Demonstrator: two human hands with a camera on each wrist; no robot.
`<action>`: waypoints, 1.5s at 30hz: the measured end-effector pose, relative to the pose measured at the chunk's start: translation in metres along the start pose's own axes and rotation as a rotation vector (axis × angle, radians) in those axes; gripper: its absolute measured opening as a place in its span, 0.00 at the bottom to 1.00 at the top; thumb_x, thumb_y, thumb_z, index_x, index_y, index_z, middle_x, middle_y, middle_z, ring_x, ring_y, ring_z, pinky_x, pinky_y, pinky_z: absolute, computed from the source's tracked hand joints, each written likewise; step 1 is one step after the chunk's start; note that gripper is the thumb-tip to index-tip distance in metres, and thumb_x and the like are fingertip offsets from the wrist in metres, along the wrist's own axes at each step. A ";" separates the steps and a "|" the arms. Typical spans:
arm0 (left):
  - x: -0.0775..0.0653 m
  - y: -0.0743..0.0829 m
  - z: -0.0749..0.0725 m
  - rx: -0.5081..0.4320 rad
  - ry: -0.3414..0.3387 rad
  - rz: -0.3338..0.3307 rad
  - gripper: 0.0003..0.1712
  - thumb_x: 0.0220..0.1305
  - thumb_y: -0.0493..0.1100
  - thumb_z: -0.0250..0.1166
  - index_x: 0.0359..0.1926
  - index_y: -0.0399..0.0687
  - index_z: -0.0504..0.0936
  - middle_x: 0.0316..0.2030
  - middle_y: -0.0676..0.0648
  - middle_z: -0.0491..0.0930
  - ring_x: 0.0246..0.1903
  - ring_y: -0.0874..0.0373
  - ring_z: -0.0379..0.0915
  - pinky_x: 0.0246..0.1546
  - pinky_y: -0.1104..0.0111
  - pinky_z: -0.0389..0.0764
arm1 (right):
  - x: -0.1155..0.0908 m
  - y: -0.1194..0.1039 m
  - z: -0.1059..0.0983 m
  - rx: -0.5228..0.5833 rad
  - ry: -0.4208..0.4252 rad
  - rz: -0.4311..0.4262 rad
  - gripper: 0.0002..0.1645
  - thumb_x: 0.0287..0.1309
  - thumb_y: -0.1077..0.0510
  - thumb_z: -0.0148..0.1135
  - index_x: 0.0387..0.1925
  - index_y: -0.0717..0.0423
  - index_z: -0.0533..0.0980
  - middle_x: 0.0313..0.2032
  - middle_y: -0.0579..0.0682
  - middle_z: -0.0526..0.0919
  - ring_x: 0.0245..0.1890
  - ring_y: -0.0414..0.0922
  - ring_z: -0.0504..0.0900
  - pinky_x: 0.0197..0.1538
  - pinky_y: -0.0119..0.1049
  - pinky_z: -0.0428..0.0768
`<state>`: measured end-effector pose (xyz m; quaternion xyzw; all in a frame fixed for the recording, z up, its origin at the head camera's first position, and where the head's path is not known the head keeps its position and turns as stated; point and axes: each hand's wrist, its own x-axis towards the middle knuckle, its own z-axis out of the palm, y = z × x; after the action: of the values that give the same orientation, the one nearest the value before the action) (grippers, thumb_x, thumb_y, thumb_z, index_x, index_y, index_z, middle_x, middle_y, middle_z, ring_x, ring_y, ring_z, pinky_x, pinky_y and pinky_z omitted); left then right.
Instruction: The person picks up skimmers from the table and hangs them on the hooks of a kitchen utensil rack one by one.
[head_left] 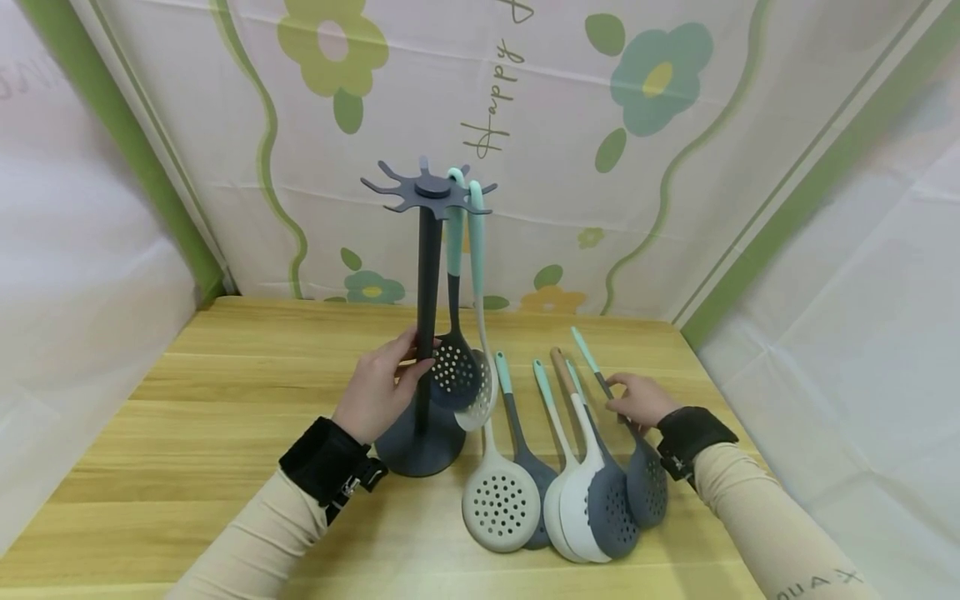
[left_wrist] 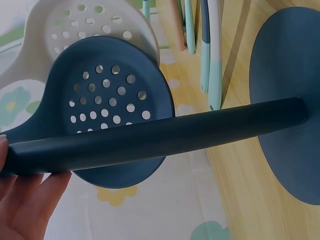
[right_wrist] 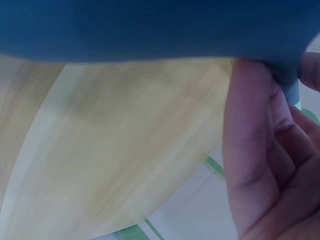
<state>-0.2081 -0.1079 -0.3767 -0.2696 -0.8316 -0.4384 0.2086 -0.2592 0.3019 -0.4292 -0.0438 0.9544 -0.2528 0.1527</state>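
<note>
My left hand (head_left: 381,387) grips the dark pole (head_left: 429,283) of an upright utensil stand, thumb and fingers on either side. From its hooked top (head_left: 432,190) hang a dark skimmer (head_left: 455,372) and a white skimmer (head_left: 480,404), both mint-handled. In the left wrist view the pole (left_wrist: 130,140) crosses the dark skimmer's perforated head (left_wrist: 105,90). On the right, my right hand (head_left: 641,400) pinches the shaft of another dark skimmer (head_left: 647,487) with a mint handle. The right wrist view shows fingers (right_wrist: 252,135) under a blurred dark surface (right_wrist: 140,30) close to the camera.
Several utensils lie on the wooden table (head_left: 225,417) right of the stand's base (head_left: 420,454): a beige skimmer (head_left: 501,504), a dark utensil (head_left: 528,458), overlapping white utensils (head_left: 577,508) and a dark skimmer (head_left: 613,512). A flowered cloth (head_left: 525,100) stands behind.
</note>
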 end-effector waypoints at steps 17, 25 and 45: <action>-0.002 -0.001 0.003 0.021 0.037 0.009 0.21 0.64 0.30 0.64 0.59 0.33 0.76 0.49 0.35 0.84 0.48 0.42 0.84 0.40 0.56 0.86 | -0.009 -0.013 -0.012 -0.016 0.034 -0.029 0.32 0.67 0.57 0.58 0.67 0.67 0.64 0.28 0.61 0.84 0.15 0.42 0.74 0.21 0.37 0.81; -0.001 0.000 0.005 0.054 0.064 0.027 0.19 0.64 0.31 0.65 0.55 0.31 0.78 0.46 0.35 0.85 0.47 0.42 0.85 0.38 0.57 0.86 | -0.013 -0.020 -0.015 -0.027 0.058 -0.044 0.32 0.67 0.57 0.58 0.67 0.67 0.64 0.29 0.61 0.84 0.15 0.43 0.75 0.23 0.41 0.83; -0.002 0.002 0.008 0.105 0.116 0.026 0.18 0.64 0.33 0.66 0.55 0.34 0.78 0.43 0.36 0.86 0.43 0.43 0.86 0.36 0.60 0.87 | -0.019 -0.029 -0.021 -0.049 0.094 -0.077 0.30 0.68 0.57 0.58 0.66 0.65 0.65 0.30 0.60 0.85 0.17 0.45 0.76 0.22 0.35 0.78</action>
<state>-0.2061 -0.1008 -0.3805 -0.2430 -0.8365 -0.4062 0.2761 -0.2474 0.2898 -0.3929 -0.0725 0.9641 -0.2367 0.0966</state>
